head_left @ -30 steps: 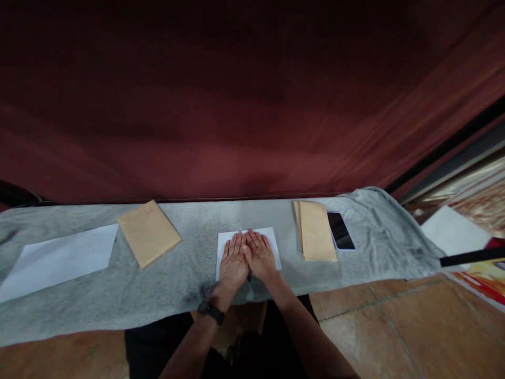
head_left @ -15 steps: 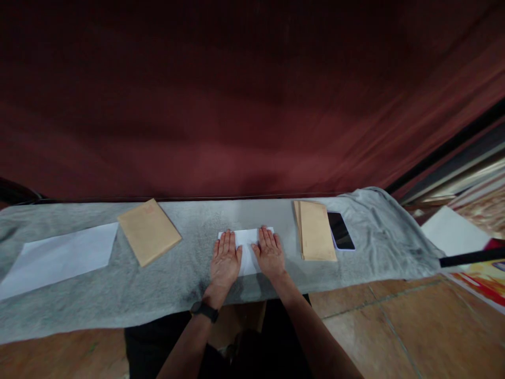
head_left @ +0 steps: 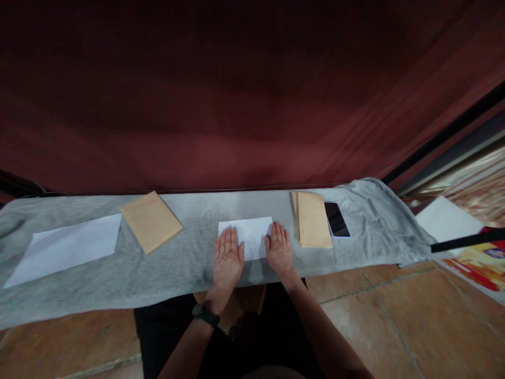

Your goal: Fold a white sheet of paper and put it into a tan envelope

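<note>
A small white sheet of paper (head_left: pixel 253 237), perhaps folded, lies on the grey cloth in front of me. My left hand (head_left: pixel 228 260) rests flat on its left part, fingers stretched out and pointing away from me. At the paper's right edge my right hand (head_left: pixel 280 250) lies flat too, its thumb apart from the fingers. Neither hand grips anything. Parts of the paper's left and right sides are hidden under the hands. To the right is a stack of brown envelopes (head_left: pixel 314 220); to the left lie more brown envelopes or a single one (head_left: pixel 152 222).
A larger white sheet (head_left: pixel 73 246) lies at the far left of the grey cloth (head_left: pixel 177 273). A phone (head_left: pixel 337 219) touches or nearly touches the right envelope stack. A dark red curtain (head_left: pixel 221 131) hangs behind, and a black bar (head_left: pixel 467 241) juts in at the right.
My right hand has slid outward to the right, off the middle of the paper. The left hand has drawn slightly back toward me, and more of the white paper shows. The view has shifted slightly.
</note>
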`<state>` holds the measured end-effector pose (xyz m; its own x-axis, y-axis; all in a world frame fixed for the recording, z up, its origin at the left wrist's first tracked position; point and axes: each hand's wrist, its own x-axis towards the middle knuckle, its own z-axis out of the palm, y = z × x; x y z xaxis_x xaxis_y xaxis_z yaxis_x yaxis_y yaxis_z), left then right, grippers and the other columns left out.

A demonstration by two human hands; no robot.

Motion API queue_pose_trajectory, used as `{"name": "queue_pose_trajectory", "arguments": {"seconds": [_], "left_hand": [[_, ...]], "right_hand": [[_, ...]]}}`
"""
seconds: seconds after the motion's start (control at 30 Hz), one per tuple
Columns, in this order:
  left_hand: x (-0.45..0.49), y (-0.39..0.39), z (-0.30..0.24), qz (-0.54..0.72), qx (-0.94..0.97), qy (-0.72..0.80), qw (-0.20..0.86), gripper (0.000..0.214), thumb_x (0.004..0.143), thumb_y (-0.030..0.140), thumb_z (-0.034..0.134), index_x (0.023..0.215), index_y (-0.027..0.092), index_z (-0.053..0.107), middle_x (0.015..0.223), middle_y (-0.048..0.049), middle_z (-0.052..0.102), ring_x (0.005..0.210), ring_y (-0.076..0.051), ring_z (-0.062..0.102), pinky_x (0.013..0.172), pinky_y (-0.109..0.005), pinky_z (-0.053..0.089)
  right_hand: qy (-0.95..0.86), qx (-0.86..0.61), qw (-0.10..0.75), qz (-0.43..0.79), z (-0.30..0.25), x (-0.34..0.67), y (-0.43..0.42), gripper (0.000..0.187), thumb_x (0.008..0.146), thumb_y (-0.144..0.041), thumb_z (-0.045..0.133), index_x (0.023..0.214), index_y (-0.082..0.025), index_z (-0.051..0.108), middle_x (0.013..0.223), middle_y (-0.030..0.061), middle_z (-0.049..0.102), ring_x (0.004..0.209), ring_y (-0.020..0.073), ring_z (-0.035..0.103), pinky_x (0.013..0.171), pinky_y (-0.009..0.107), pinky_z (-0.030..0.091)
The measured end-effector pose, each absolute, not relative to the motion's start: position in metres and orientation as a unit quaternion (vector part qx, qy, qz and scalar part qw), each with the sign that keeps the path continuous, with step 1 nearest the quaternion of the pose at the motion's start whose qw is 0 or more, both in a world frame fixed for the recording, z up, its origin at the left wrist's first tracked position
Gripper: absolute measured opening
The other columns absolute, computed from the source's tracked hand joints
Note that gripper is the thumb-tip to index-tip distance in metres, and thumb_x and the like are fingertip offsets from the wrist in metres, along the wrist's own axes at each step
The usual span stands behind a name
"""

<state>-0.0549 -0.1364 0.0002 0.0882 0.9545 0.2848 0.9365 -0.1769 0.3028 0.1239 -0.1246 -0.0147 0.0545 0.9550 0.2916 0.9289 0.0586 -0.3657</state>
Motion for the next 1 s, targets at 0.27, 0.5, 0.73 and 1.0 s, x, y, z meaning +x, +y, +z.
{"name": "queue_pose_trajectory", "arguments": {"seconds": [0.27, 0.5, 0.73, 1.0], "left_hand": [[-0.034, -0.167, -0.021, 0.145, 0.815, 0.561, 0.022, 0.063, 0.095, 0.011, 0.032, 0.158, 0.006, 0.025, 0.162, -0.0182, 0.032, 0.153, -0.025, 0.024, 0.124, -0.049, 0.028], [-0.061, -0.174, -0.012, 0.163, 0.793, 0.587, -0.022, 0.058, 0.103, 0.031, 0.035, 0.154, 0.004, 0.034, 0.160, -0.0199, 0.037, 0.152, -0.028, 0.029, 0.124, -0.047, 0.029], [-0.076, -0.174, -0.013, 0.180, 0.748, 0.638, -0.022, 0.059, 0.103, 0.035, 0.034, 0.154, 0.003, 0.036, 0.157, -0.0230, 0.039, 0.149, -0.033, 0.033, 0.121, -0.052, 0.033], [-0.062, -0.161, 0.001, 0.168, 0.748, 0.642, -0.026, 0.060, 0.103, 0.031, 0.029, 0.155, 0.001, 0.031, 0.158, -0.0236, 0.038, 0.152, -0.031, 0.028, 0.123, -0.052, 0.028]], "right_hand": [[-0.793, -0.560, 0.223, 0.082, -0.007, 0.092, -0.149, 0.051, 0.107, -0.031, 0.031, 0.154, -0.013, 0.040, 0.157, 0.0129, 0.045, 0.149, 0.0213, 0.036, 0.124, 0.045, 0.028], [-0.780, -0.592, 0.203, 0.004, -0.017, 0.112, -0.163, 0.060, 0.106, -0.038, 0.039, 0.158, -0.009, 0.030, 0.160, 0.0153, 0.038, 0.149, 0.0255, 0.034, 0.122, 0.045, 0.028], [-0.747, -0.636, 0.192, -0.022, -0.021, 0.127, -0.172, 0.064, 0.106, -0.041, 0.040, 0.158, -0.008, 0.028, 0.158, 0.0177, 0.040, 0.147, 0.0290, 0.038, 0.121, 0.047, 0.028], [-0.749, -0.633, 0.192, -0.046, -0.024, 0.134, -0.177, 0.063, 0.106, -0.041, 0.038, 0.158, -0.007, 0.029, 0.158, 0.0188, 0.041, 0.146, 0.0303, 0.040, 0.121, 0.048, 0.028]]}}
